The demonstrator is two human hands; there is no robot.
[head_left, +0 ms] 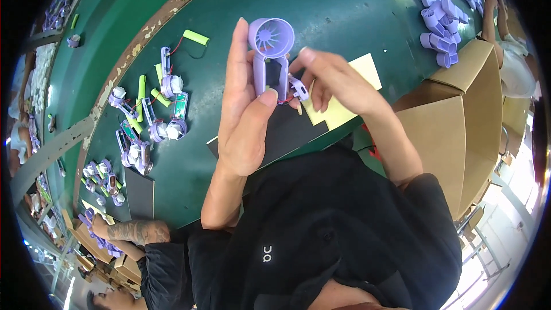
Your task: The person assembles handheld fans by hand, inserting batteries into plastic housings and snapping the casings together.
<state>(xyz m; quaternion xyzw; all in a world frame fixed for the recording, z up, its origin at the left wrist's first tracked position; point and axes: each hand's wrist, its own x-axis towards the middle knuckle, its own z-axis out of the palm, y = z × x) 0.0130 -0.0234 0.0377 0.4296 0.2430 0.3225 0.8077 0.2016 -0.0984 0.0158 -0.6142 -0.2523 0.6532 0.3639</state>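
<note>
A black shirt (327,212) lies nearest the camera. Beyond it, above the desk (215,77), the left hand (244,132) clasps a purple housing (272,54). The blurred right hand (347,86) is at a small wired part (298,88); whether it grips cannot be told. Good practice would steady the housing and avoid straining the wires. The open cardboard box (433,138), at right, hides any contents.

Cardboard box (433,138) at right of green table (338,17); yellow sheet (365,70) on table; co-worker (163,272) lower left.
</note>
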